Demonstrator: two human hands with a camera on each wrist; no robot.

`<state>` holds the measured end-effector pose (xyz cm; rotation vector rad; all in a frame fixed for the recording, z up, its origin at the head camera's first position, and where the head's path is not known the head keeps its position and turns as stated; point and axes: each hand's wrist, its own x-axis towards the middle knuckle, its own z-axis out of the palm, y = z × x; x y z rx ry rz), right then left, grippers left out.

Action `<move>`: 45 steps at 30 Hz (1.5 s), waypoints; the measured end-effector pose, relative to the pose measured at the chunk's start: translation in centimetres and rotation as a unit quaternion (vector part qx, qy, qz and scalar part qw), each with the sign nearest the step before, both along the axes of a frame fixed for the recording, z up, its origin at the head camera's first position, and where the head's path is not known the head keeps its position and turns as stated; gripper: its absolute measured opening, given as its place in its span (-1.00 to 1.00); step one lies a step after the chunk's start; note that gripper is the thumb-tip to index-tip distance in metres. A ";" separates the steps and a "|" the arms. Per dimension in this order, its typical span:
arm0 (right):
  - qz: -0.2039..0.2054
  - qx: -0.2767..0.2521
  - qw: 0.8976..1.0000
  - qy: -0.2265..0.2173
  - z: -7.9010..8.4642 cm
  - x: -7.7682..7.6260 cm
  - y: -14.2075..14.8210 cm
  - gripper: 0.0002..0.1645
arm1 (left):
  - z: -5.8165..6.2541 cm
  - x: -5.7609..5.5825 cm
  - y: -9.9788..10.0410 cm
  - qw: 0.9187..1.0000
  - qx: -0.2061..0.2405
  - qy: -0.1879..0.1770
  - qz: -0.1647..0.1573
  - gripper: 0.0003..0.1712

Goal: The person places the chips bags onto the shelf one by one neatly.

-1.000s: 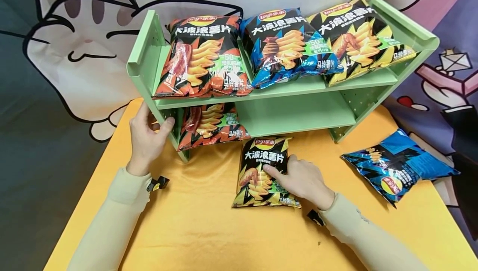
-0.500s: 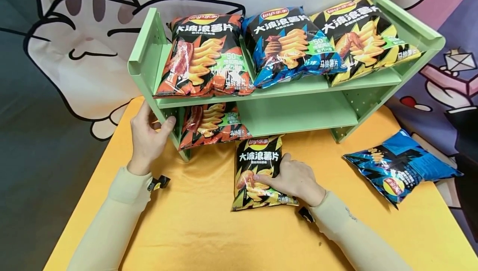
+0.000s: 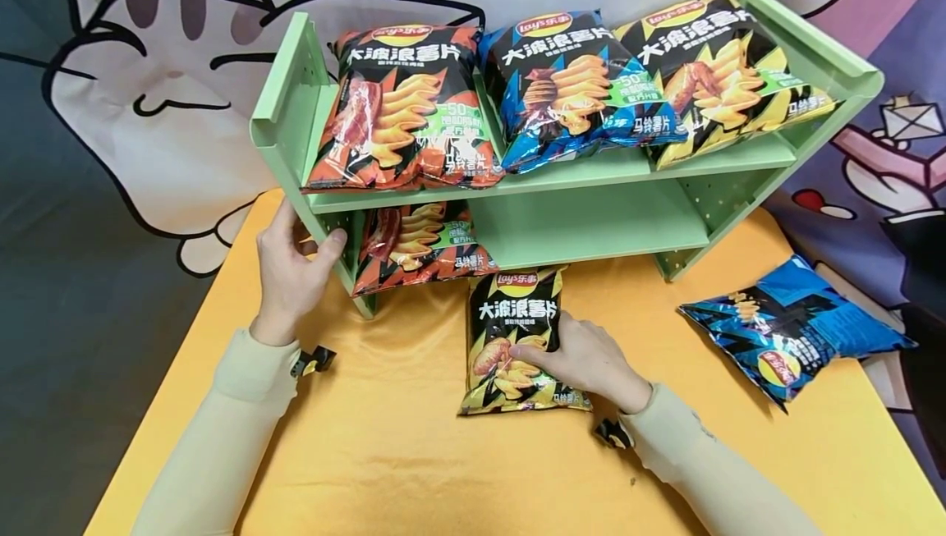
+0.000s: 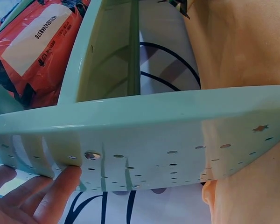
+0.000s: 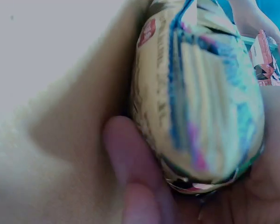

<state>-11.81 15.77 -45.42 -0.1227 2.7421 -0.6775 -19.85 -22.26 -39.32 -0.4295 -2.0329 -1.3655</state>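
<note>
My right hand [image 3: 591, 355] grips a black-and-yellow bag of potato chips [image 3: 510, 314] by its right side, thumb across the front. In the right wrist view the fingers [image 5: 130, 149] curl round the end of the bag [image 5: 210, 112]. My left hand [image 3: 291, 277] holds the left side panel of a green two-tier shelf rack [image 3: 591, 224], thumb at its front edge. In the left wrist view, fingertips [image 4: 65, 179] touch the panel's perforated outer face. A red chip bag [image 3: 421, 249] lies on the lower tier, just behind the yellow one.
On the upper tier sit a red bag [image 3: 399, 109], a blue bag [image 3: 576, 93] and a black-and-yellow bag [image 3: 717, 76]. Another blue bag [image 3: 791, 331] lies on the orange-yellow tablecloth [image 3: 414, 470] at the right. Behind the rack hangs a cartoon-printed cloth [image 3: 177, 134].
My right hand and the yellow bag first shifted slightly left and toward the rack, then a little back to the right. My left hand stays at the side panel.
</note>
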 end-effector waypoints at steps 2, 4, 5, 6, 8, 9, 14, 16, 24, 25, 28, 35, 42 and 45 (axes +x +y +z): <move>0.002 -0.019 1.000 -0.001 0.0 0.0 0.1 0.26 | 0.0 0.1 0.0 1.000 0.001 0.002 0.002 -0.42; 0.005 -0.032 0.999 0.005 0.1 0.1 0.2 0.23 | 0.1 0.1 0.0 1.000 0.001 0.004 0.003 -0.41; 0.007 -0.038 0.999 0.007 0.2 0.1 0.2 0.21 | 0.1 0.1 0.0 1.000 0.001 0.005 0.004 -0.41; 0.008 -0.041 0.999 0.010 0.2 0.1 0.3 0.19 | 0.1 0.1 0.0 1.000 0.001 0.005 0.005 -0.41; 0.011 -0.045 0.999 0.017 0.2 0.2 0.4 0.17 | 0.1 0.1 0.0 1.000 0.002 0.005 0.006 -0.41; 0.012 -0.046 0.999 0.020 0.3 0.3 0.4 0.18 | 0.1 0.1 0.0 1.000 0.003 0.004 0.005 -0.41; 0.021 -0.060 0.998 0.017 0.6 0.8 0.8 0.22 | 0.0 0.3 -0.2 1.000 0.006 0.000 0.002 -0.43; 0.026 -0.068 0.997 0.014 0.7 1.1 1.0 0.24 | 0.0 0.3 -0.2 1.000 0.005 -0.001 0.003 -0.44; 0.028 -0.078 0.996 0.015 1.2 2.6 2.1 0.22 | -0.2 0.2 -0.2 1.000 0.005 0.001 0.014 -0.42; 0.029 -0.078 0.996 0.018 1.3 2.8 2.2 0.21 | -0.2 0.2 -0.2 1.000 0.005 0.002 0.014 -0.42; 0.028 -0.079 0.996 0.029 1.5 3.3 2.7 0.18 | -0.1 0.2 -0.1 1.000 0.005 0.003 0.012 -0.42; 0.022 -0.091 0.994 0.060 1.3 4.7 3.9 0.10 | -0.1 0.1 -0.1 1.000 0.005 0.004 0.002 -0.40; 0.022 -0.120 0.987 0.105 1.6 6.0 4.9 -0.05 | -0.2 0.0 0.0 1.000 0.006 0.005 0.000 -0.40; 0.029 -0.131 0.982 0.134 2.1 6.2 5.5 -0.20 | -0.2 0.0 0.0 1.000 0.006 0.006 0.001 -0.40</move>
